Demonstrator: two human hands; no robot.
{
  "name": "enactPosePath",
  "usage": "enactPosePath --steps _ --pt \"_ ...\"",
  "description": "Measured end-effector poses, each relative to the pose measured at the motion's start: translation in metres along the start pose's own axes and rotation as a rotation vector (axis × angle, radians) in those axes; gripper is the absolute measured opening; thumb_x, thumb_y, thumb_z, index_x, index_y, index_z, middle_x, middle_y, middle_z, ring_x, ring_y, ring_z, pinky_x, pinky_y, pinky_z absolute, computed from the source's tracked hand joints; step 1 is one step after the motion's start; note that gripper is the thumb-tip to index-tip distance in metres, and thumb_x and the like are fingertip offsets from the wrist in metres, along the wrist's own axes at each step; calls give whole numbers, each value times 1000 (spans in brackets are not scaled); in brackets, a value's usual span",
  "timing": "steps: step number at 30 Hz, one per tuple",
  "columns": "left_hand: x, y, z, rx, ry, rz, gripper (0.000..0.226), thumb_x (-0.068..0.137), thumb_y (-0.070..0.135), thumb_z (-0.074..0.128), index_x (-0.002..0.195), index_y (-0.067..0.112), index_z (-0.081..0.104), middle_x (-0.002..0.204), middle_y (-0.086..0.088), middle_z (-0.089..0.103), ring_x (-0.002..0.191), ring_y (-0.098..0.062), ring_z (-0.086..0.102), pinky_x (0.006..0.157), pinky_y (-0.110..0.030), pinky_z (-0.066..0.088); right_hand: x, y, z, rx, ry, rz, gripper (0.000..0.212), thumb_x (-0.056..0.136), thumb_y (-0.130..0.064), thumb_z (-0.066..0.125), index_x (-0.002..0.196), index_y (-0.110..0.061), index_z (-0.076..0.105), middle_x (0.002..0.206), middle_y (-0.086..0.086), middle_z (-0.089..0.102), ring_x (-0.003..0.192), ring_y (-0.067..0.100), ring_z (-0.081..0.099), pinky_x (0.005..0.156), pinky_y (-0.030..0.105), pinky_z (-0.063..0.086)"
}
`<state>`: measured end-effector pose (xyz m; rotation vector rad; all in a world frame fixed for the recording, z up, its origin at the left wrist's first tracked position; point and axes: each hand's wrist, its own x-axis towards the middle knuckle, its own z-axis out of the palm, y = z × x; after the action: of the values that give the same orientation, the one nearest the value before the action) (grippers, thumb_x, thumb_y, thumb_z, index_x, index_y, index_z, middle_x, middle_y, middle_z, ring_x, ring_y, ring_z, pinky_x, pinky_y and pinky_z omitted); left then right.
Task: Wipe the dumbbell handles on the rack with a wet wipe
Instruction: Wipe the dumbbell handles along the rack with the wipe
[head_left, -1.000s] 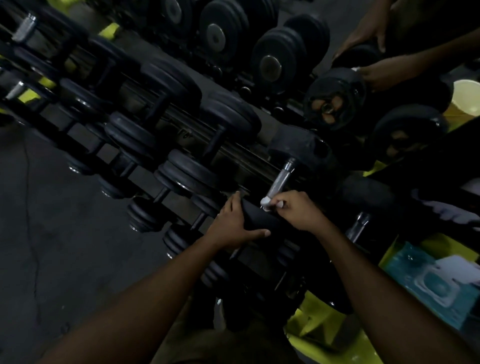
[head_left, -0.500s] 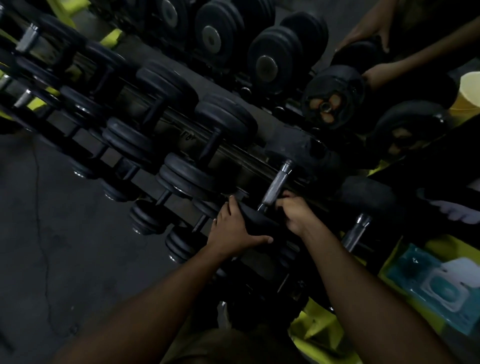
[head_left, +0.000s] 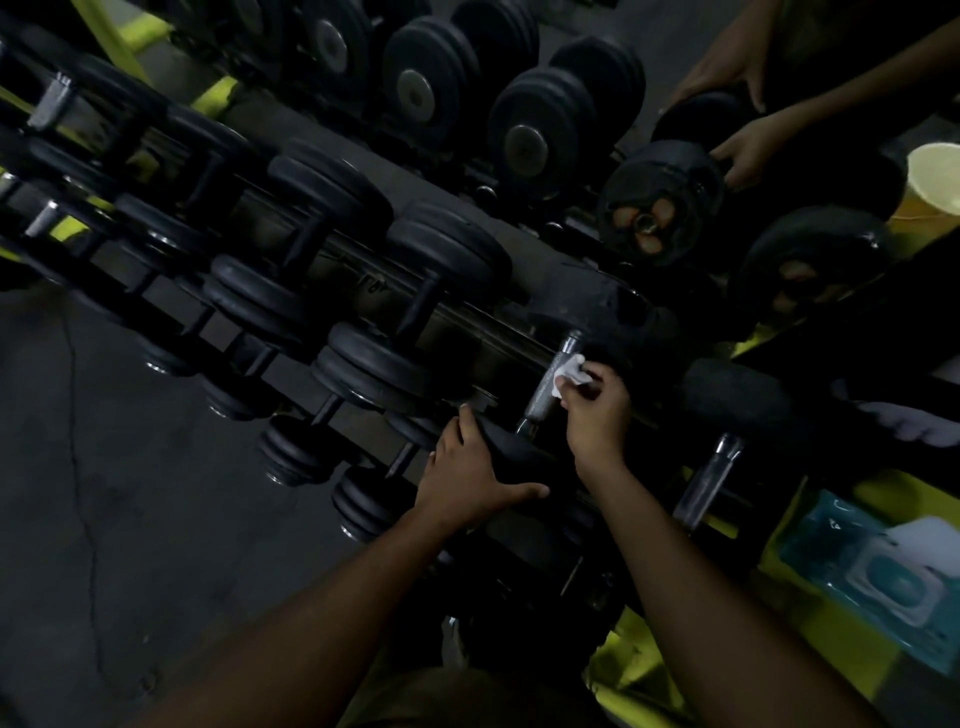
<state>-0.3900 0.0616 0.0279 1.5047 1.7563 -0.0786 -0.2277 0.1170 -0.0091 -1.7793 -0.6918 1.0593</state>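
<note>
A: Where's the crumpled white wet wipe (head_left: 570, 373) now?

B: Pinched in the right hand (head_left: 597, 410), fingers curled round it, pressed against the upper end of the knurled silver steel dumbbell handle (head_left: 551, 384). That handle runs down from the grip toward the near black rubber dumbbell head (head_left: 519, 453).

A: And the left hand (head_left: 467, 475)?

B: Below and left of the grip, resting on that near head, fingers fairly straight and thumb spread across it. It looks like steadying, not gripping.

A: How should this stroke be done well?

B: I'd wrap the wipe round the bar, not dab one face, then drag it the whole length while twisting, so the knurling gets cleaned all round. Hold the head firm so the dumbbell doesn't roll in its cradle.

A: What's around the grip?

B: The black steel dumbbell rack with yellow-green frame (head_left: 218, 93) stretches away up and left, rows of black dumbbells on it. Just right of the grip is another bare silver handle (head_left: 709, 480), which I'd judge unwiped. Further right and below lies a teal wet wipe packet (head_left: 883, 582). Above right, another person's hands (head_left: 748, 150) are on a heavy dumbbell. The floor is dark grey concrete (head_left: 104, 519), cracked, and the room is dim
</note>
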Motion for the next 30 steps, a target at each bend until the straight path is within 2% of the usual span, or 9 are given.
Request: enactPosePath --steps 4,8,12,14,19,21,24,26,30 --pt "1 -2 0 -10 -11 5 155 53 83 77 160 14 -12 168 -11 4 155 -28 11 123 -49 24 -6 -6 5 -411 -26 -274 36 92 -21 66 127 -22 61 110 5 62 97 13 60 81 19 46" --pt "0 -3 0 -24 -5 13 154 53 82 78 160 15 -11 169 -10 3 155 -28 11 123 -49 24 -2 -13 8 -653 -55 -406 36 100 -28 52 136 -27 57 130 14 54 113 26 58 95 34 50" --pt "1 -3 0 -17 3 13 154 53 81 78 160 15 -11 169 -11 5 155 -29 12 124 -48 24 1 -17 8 -973 -201 -560 30 102 -34 41 117 -28 67 119 2 59 97 27 64 81 37 53" --pt "1 -4 1 -13 11 23 153 54 81 78 160 14 -10 168 -11 5 155 -28 12 123 -49 24 3 -19 1 -1094 -274 -663 31 102 -33 40 118 -27 67 117 1 61 91 27 66 76 37 54" --pt "1 -5 1 -20 39 36 154 53 82 78 160 14 -9 167 -11 8 154 -28 14 123 -48 24 14 -28 -13 -1123 -79 -706 35 101 -25 45 135 -31 52 111 6 65 92 27 66 78 35 53" --pt "0 -5 1 -24 35 35 153 53 82 78 160 14 -9 167 -11 9 154 -28 14 124 -47 24 4 -24 -13 -1065 -113 -683 37 101 -24 44 138 -28 50 110 8 65 92 28 66 78 37 54" --pt "1 -6 0 -32 22 38 154 54 81 79 160 14 -10 167 -11 7 154 -28 13 124 -48 23 -12 -16 -12 -1131 -349 -750 41 99 -19 46 138 -29 52 110 3 62 89 27 66 71 37 53" --pt "1 -6 0 -36 11 39 154 54 80 79 159 13 -11 167 -11 6 155 -29 12 124 -48 23 -11 -19 -12 -1163 -431 -726 38 98 -19 46 133 -31 56 112 1 63 92 26 66 71 33 52" --pt "0 -6 0 -35 22 38 154 53 80 80 160 14 -10 166 -11 9 154 -29 16 124 -48 24 -1 -31 -13 -1023 -270 -633 31 99 -22 47 123 -33 63 104 7 70 92 28 68 75 31 51"
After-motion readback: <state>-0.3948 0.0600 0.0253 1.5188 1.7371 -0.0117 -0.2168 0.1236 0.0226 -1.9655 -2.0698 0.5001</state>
